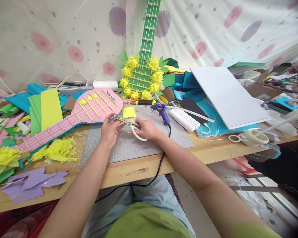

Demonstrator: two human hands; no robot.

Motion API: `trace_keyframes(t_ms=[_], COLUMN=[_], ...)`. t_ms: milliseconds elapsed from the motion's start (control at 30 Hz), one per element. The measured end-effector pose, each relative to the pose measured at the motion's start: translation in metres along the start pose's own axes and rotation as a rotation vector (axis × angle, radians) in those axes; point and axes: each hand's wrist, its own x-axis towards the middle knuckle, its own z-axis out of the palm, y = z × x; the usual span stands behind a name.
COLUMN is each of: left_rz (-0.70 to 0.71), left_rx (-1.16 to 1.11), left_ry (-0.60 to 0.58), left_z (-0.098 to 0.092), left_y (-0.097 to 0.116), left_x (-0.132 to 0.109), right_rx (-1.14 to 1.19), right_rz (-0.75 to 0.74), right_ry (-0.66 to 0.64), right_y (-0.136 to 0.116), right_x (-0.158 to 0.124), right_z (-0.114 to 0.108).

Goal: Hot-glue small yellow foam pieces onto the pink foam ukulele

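Note:
My right hand (147, 129) grips the white handles of a pair of scissors (131, 125) over the grey cutting mat (129, 145). The blades point left toward my left hand (110, 128). My left hand's fingers are pinched near the blade tips on something small that I cannot make out. Just beyond it lies a pink foam guitar (72, 120) with yellow strips on its body. A yellow paper square (128, 112) lies on the mat behind the scissors.
A blue glue gun (161, 110) stands right of the hands, its black cord running off the table edge. A green guitar with yellow paper flowers (141, 76) leans on the wall. White board (228, 96), coloured paper sheets, yellow scraps (57, 150), purple scraps (32, 181) and other scissors (248, 137) surround the mat.

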Motion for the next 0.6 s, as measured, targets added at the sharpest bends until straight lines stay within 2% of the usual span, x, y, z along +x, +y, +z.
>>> trace_keyframes(t_ms=[200, 433, 600], left_rz=[-0.014, -0.038, -0.063], left_rx=[-0.018, -0.016, -0.03], left_ry=[0.026, 0.025, 0.039], left_z=[0.001, 0.0, 0.001], left_y=[0.001, 0.001, 0.003], left_x=[-0.001, -0.001, -0.001], right_rx=[0.026, 0.069, 0.068], right_rz=[0.026, 0.33, 0.38], right_ry=[0.057, 0.197, 0.17], right_y=[0.002, 0.012, 0.023], right_x=[0.001, 0.008, 0.01], right_z=[0.007, 0.008, 0.006])
